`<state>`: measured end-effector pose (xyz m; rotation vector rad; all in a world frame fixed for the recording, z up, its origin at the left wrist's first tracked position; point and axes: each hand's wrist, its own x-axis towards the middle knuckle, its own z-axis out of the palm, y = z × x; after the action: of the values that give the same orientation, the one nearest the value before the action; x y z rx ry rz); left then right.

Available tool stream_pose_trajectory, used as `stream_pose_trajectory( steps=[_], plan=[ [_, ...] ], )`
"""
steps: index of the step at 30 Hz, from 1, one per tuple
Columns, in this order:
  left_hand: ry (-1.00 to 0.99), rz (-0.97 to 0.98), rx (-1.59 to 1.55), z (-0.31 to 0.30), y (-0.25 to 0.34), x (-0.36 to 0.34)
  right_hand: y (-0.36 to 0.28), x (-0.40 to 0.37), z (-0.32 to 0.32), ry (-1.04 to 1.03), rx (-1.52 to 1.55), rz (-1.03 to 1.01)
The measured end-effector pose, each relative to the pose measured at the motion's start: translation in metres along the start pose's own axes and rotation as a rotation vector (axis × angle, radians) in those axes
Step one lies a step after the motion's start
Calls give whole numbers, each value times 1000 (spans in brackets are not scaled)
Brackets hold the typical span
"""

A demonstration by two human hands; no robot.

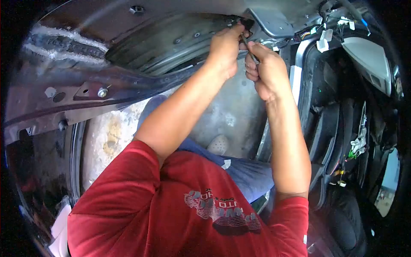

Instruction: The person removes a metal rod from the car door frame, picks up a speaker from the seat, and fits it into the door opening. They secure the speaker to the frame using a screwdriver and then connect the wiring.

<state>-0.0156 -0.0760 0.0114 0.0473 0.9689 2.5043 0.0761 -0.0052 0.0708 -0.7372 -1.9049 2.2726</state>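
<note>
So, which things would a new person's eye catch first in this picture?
Probably the bright red shirt, filling the lower middle. Then come the left hand and right hand, close together near the top, the right holding a thin dark tool. At upper left, a rough whitish-edged strip on dark metal also stands out.

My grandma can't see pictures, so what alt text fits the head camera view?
A person's right hand grips a thin rod-like tool beside a metal car body, with the left hand at the tool's far end. The person wears a red T-shirt.
</note>
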Motion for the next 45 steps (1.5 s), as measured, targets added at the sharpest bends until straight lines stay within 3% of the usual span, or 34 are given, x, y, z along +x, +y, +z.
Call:
stream_pose_trajectory(
  steps=[2,6,8,9,10,12,14,16,18,20,21,23,24,26,27,29,30,31,35,36,39,41,42,45],
  plan=[
    [-10,14,23,-1,1,1,3,3,-9,-114,322,103],
    [15,-119,62,-5,10,3,15,1,3,-220,616,124],
    [-4,-194,72,-6,14,5,11,-3,15,-56,422,31],
    [-14,-119,19,-4,8,5,5,-10,20,125,5,-97],
    [-24,-46,-36,1,7,2,10,-18,18,127,3,-94],
    [62,-110,-66,7,9,1,18,-38,13,406,-1233,-837],
    [56,-27,36,4,7,3,18,-51,14,411,-1346,-877],
    [42,-35,17,2,4,4,28,-50,7,364,-1494,-791],
    [29,-40,-2,2,3,5,32,-39,1,363,-1435,-803],
    [35,-30,49,0,5,5,39,-22,-8,420,-1384,-1014],
    [38,-25,49,1,7,5,32,-23,-3,416,-1382,-1019],
    [64,-16,81,2,7,4,15,-30,9,204,-359,-194],
    [62,-20,81,0,6,5,15,-21,-11,15,254,-18],
    [-38,-54,-65,-6,4,9,32,-8,-43,-282,535,58],
    [-42,-52,-66,-4,4,7,30,-15,-34,-282,534,54],
    [16,-47,12,-2,8,4,24,-41,-4,129,-223,-179],
    [23,-42,12,-2,10,6,32,-48,-2,310,-827,-469],
    [17,-43,4,-1,9,6,33,-48,-2,305,-827,-464],
    [-32,-28,-34,-1,4,4,23,-44,-5,250,-193,-243],
    [-47,-19,-52,-3,5,4,32,-28,-42,-134,515,-34],
    [-34,-41,-39,-4,6,5,27,-27,-41,-254,572,23],
    [-51,-29,-20,-5,6,6,32,-47,-10,353,-787,-487],
    [-69,-25,-1,-7,4,6,31,-51,-3,420,-1054,-756],
    [-66,-15,-18,-5,0,5,49,-38,-16,452,-1151,-787]
  ],
)
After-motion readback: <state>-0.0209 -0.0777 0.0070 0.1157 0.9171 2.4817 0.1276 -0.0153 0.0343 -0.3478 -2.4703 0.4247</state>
